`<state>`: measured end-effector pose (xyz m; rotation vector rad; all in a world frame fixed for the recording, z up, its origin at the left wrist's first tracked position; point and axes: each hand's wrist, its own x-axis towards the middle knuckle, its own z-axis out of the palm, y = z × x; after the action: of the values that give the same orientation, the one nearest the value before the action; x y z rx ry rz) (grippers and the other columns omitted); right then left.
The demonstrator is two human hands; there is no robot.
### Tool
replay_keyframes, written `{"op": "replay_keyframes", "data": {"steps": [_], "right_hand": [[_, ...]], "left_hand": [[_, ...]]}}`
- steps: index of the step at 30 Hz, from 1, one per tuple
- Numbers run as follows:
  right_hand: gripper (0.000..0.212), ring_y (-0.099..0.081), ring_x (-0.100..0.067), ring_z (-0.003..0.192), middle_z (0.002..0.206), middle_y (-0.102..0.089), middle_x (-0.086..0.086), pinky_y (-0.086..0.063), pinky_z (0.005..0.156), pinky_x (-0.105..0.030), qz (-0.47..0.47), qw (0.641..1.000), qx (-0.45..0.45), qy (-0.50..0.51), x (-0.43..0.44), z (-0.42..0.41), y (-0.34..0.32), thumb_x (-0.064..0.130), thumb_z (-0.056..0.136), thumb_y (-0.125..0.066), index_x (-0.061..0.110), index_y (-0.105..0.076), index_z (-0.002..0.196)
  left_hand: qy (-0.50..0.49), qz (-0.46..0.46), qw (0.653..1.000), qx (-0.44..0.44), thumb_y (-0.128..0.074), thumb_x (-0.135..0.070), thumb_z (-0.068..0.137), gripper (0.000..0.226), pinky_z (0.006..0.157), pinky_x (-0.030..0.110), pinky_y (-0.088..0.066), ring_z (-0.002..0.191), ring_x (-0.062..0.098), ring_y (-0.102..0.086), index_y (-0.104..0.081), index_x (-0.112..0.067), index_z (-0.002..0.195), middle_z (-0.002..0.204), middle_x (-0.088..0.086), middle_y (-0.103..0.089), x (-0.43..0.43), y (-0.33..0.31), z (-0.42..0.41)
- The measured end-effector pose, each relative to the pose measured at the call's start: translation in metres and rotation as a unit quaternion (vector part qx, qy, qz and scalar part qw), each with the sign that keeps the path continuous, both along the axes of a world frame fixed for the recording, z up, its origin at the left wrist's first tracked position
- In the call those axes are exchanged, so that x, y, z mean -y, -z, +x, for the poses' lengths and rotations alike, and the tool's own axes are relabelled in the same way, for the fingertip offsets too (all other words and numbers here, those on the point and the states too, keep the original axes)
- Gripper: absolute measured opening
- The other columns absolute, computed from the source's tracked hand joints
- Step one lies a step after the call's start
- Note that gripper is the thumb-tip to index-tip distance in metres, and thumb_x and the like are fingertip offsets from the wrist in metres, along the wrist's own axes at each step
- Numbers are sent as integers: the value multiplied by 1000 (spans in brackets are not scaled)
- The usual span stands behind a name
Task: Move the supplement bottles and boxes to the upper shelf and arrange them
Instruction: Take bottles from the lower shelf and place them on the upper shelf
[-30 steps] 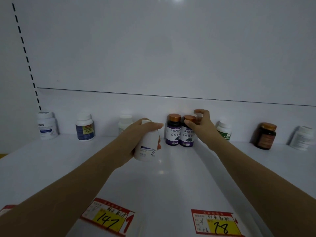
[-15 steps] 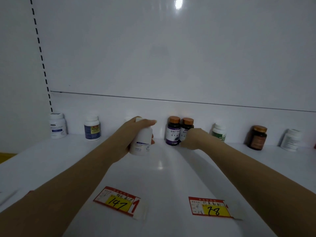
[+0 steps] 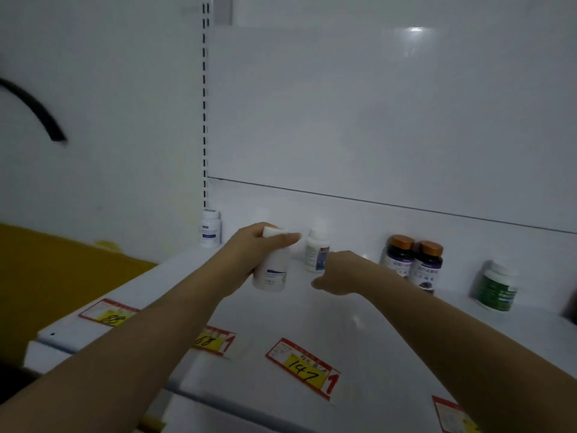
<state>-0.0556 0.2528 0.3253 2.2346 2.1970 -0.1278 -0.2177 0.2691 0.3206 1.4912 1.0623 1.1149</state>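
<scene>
While the left hand (image 3: 251, 250) grips a white bottle (image 3: 271, 271) upright over the shelf (image 3: 374, 332), the right hand (image 3: 342, 273) beside it is curled and visibly empty. A labelled bottle (image 3: 316, 250) stands just behind its knuckles, and two dark bottles (image 3: 429, 267) stand to its right.

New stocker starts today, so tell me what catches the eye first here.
The left hand grips a white bottle over the shelf, the right hand close beside it. Two dark bottles with copper caps stand together at the back, and a red-and-yellow price tag marked 147 lies near the front edge.
</scene>
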Motion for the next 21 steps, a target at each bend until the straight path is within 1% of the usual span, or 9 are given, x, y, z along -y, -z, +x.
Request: {"op": "replay_keyframes", "data": {"steps": [2,6,8,10,12,14,16,19,21], "right_hand": [[49,-53,-26,120,132,-54,-13,-42,99,-29,-18,999,1,-26,-3,-21,1,35,97,-45,3,-47,134],[49,-54,-25,119,130,-55,-13,-43,96,-28,-34,999,-3,-37,-10,-54,0,38,98,-43,1,-49,131],[50,-54,-24,115,129,-56,-13,-42,96,-28,-33,999,-3,-30,-17,-68,-1,39,98,-44,2,-48,131],[50,-55,-23,109,128,-57,-13,-42,93,-27,-28,999,-7,-16,-25,-81,-2,40,97,-44,2,-49,130],[50,-55,-24,109,126,-57,-13,-41,87,-27,-18,1000,-11,6,-32,-92,-3,40,97,-45,2,-50,128],[48,-56,-24,106,125,-58,-13,-38,79,-26,-13,999,-14,29,-41,-103,-2,39,97,-45,2,-51,126],[46,-56,-25,106,124,-58,-13,-36,77,-24,-11,999,-10,50,-49,-114,1,38,97,-46,2,-52,125],[42,-51,-20,89,119,-60,-12,-38,74,-25,-10,997,-16,76,-62,-126,9,38,95,-47,3,-54,120],[40,-48,-18,85,117,-60,-11,-38,72,-25,-13,996,-22,89,-68,-131,13,37,95,-48,5,-55,117]], "left_hand": [[-26,2,1000,-5,-75,-33,75,40,92,46,-52,99,29,-64,-63,-13,107,103,11,-68,-6,3,-20],[-78,22,995,-60,-77,-33,73,42,87,40,-52,95,25,-62,-64,-12,107,100,6,-67,-29,5,-58],[-80,41,993,-80,-77,-30,73,38,75,30,-51,88,19,-61,-62,-14,105,97,2,-63,-46,2,-75],[-66,67,992,-90,-77,-27,74,34,61,20,-46,78,9,-57,-59,-16,101,90,-2,-60,-65,-2,-90],[-55,98,989,-100,-79,-25,73,34,57,17,-43,74,6,-55,-60,-14,99,85,-4,-59,-87,-5,-104],[-48,126,982,-135,-80,-25,71,36,60,21,-47,74,10,-57,-61,-12,99,85,-1,-61,-108,-5,-112],[-43,152,972,-172,-82,-26,69,39,68,28,-50,81,18,-59,-64,-10,99,90,4,-63,-128,-2,-115],[-36,193,957,-215,-82,-26,67,39,70,28,-47,85,18,-56,-68,-9,99,98,7,-64,-153,3,-113],[-30,224,939,-258,-82,-30,67,41,70,26,-39,87,16,-51,-68,-10,101,104,8,-62,-167,2,-109]]}}
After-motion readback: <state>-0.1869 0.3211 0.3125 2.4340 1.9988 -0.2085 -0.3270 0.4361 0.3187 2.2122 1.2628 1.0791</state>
